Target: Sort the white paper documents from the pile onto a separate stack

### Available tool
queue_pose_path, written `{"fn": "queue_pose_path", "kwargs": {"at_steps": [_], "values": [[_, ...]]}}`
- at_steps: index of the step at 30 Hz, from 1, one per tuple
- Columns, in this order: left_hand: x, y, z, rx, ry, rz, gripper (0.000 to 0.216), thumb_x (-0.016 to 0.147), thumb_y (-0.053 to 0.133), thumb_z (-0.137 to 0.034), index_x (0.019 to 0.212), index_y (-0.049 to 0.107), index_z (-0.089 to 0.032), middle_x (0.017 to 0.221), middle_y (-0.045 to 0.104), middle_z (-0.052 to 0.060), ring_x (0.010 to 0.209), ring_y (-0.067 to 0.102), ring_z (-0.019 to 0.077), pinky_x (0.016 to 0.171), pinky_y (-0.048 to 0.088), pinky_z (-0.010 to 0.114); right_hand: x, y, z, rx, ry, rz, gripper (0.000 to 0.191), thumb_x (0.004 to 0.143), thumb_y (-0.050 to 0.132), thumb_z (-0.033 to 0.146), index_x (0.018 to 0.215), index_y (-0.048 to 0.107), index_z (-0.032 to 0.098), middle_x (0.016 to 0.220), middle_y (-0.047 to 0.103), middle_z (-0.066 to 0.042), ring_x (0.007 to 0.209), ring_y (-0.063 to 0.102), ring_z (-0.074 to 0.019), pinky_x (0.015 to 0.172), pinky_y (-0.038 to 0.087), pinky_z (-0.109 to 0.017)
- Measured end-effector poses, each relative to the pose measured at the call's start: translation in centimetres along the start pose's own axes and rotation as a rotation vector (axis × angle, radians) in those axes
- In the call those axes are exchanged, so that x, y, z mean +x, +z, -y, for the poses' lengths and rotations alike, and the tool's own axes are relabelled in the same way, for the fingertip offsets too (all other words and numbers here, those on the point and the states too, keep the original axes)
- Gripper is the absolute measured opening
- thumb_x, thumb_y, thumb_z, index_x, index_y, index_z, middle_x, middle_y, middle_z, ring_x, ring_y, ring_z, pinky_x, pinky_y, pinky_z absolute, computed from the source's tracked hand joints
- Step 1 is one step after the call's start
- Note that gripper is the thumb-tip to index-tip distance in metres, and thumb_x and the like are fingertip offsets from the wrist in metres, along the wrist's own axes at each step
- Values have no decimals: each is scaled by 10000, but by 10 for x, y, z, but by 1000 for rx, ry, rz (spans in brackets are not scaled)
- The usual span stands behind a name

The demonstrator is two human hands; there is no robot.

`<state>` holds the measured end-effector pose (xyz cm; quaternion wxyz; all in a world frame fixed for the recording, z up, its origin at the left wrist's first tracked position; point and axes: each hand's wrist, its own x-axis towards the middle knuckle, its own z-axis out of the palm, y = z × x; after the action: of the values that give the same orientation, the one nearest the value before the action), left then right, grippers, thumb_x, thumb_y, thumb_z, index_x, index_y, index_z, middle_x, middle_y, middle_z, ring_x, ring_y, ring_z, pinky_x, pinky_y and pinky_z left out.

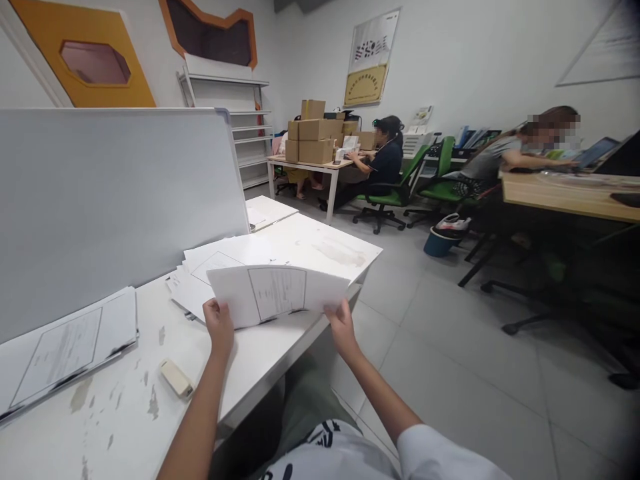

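Pinching opposite side edges, the bare left hand and right hand hold white, black-printed rectangular paper above the white, flat tabletop; presumably light, flexible and easily creased, it suits edge grips.

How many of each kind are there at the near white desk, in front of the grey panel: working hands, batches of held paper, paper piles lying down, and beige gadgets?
Hands: 2 (left hand, right hand)
Held paper batch: 1, sheets not countable
Piles lying down: 2 (left pile, middle pile)
Beige gadget: 1
Total: 6
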<state>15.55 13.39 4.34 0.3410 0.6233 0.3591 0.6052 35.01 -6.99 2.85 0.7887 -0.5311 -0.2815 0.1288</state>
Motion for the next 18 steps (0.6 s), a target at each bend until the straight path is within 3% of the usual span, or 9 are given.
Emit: {"fn": "queue_pose_path", "kwargs": {"at_steps": [3,7,13,16,18], "values": [[0,-1,3,-4,-28,-26,538,725,564,-714,880,437,-215,793,439,-23,717,465,142,688,425,287,-2,1,-5,-45,19,-37,377,830,579,448,1131,540,224,1112,637,-86,1097,556,-241,989,410,-397],[-4,-4,2,1,-54,-58,531,716,590,-698,883,408,-227,813,442,-20,763,467,153,714,418,289,1,4,-4,-104,6,-19,336,832,552,410,1112,524,225,1106,633,-76,1069,567,-231,955,434,-378],[-6,-2,-10,44,-86,-12,466,799,482,-680,732,438,-221,660,422,-28,647,426,151,639,388,286,14,9,-7,-151,68,27,462,739,585,383,1163,486,228,1119,622,-83,1095,562,-233,987,414,-391],[-30,-14,-29,87,-113,-70,472,818,460,-662,641,392,-229,585,365,-42,581,369,137,588,345,277,15,1,6,-168,72,85,371,742,602,399,1055,506,226,1039,638,-73,1020,592,-236,933,454,-390],[-65,-32,-48,128,-167,-124,471,829,458,-640,618,359,-230,569,330,-49,558,336,129,562,321,267,10,-12,21,-184,99,174,349,748,628,396,1030,511,227,1025,645,-68,975,609,-232,879,484,-372]]}}
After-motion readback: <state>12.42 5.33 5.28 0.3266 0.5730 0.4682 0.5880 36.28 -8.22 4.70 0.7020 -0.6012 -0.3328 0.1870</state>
